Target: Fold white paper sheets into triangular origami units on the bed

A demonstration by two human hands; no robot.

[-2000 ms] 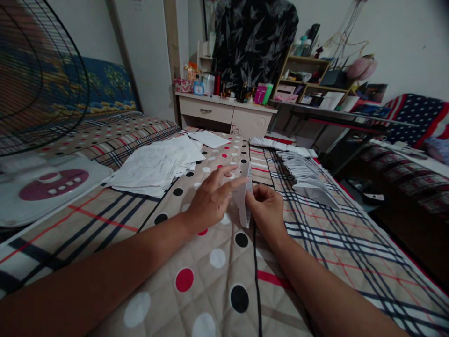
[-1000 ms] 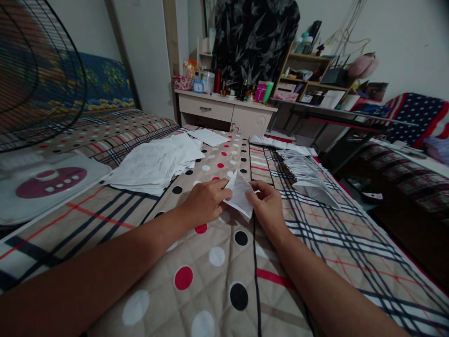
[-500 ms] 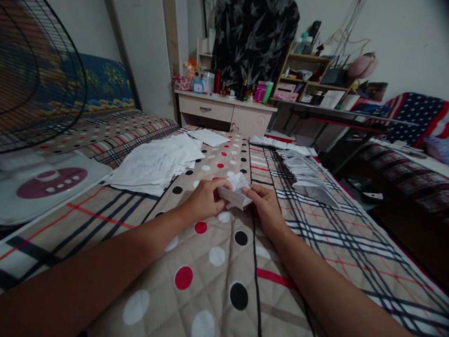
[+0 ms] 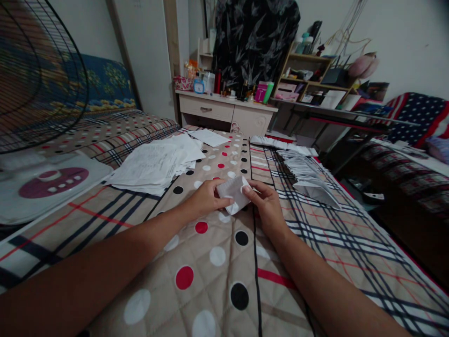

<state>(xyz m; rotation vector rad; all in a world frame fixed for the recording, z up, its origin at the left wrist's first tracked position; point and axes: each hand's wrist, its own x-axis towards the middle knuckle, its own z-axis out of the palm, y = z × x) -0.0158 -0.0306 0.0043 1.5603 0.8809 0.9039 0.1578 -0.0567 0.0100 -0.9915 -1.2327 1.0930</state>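
Both my hands hold one small folded white paper just above the quilted bedspread. My left hand pinches its left edge with thumb and fingers closed. My right hand grips its right corner, fingers curled. The paper looks partly opened into a flattened pouch shape. A loose pile of white sheets lies to the upper left of my hands. A row of folded paper pieces runs along the bed's right side.
A fan's base and wire cage stand at the left. Beyond the bed are a cluttered bedside cabinet, a wooden shelf and a desk. The bed's right edge drops to the dark floor.
The paper stood upright as a narrow strip, then was spread and turned flatter between my hands. My left hand went from open fingers to pinching the paper.
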